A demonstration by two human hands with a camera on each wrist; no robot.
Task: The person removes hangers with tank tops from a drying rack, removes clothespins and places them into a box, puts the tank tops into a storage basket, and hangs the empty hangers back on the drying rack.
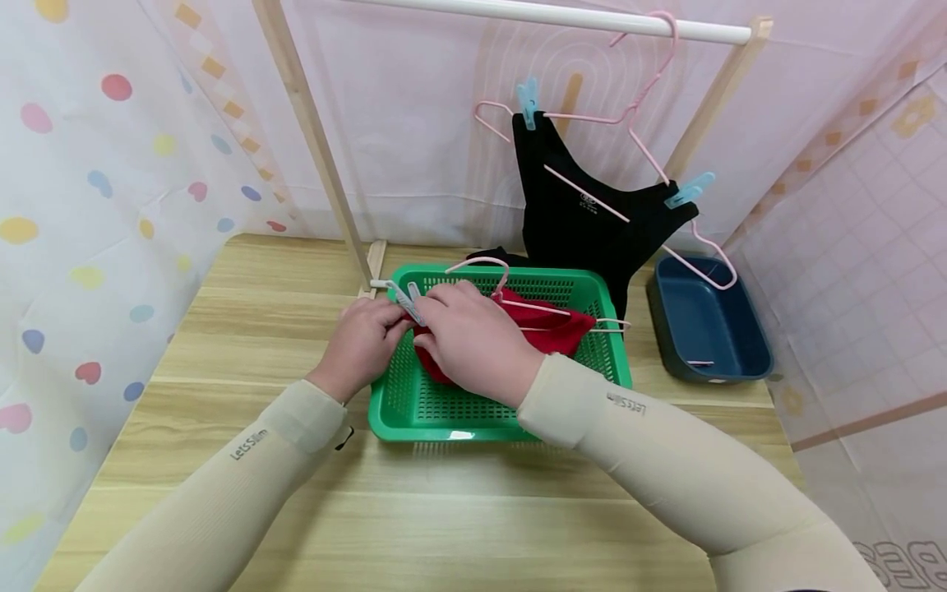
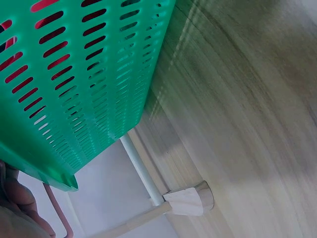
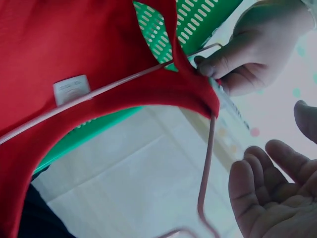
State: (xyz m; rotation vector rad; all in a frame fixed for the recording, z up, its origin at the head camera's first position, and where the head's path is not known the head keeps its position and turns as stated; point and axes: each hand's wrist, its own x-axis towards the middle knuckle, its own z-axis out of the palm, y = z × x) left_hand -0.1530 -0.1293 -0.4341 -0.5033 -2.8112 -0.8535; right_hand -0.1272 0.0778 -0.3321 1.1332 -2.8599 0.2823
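My left hand (image 1: 362, 341) pinches a shoulder strap of a red tank top (image 1: 551, 329) over the left end of a pink hanger (image 1: 484, 261). A pale blue clothespin (image 1: 408, 302) sits at that strap, partly covered by the fingers. In the right wrist view, the left thumb and fingers close on the strap's end, and a white label shows on the red fabric (image 3: 34, 54). My right hand (image 1: 477, 341) is over the garment beside the clothespin; its fingers (image 3: 242, 183) are spread and loosely bent, apart from the strap. The red top lies in a green basket (image 1: 459, 432).
A black tank top (image 1: 570, 205) hangs on another pink hanger from a white rail (image 1: 562, 12), with blue clothespins (image 1: 690, 190) at both straps. A wooden post (image 1: 311, 131) stands left of the basket. To the right is a dark blue bin (image 1: 710, 304) with a small item inside.
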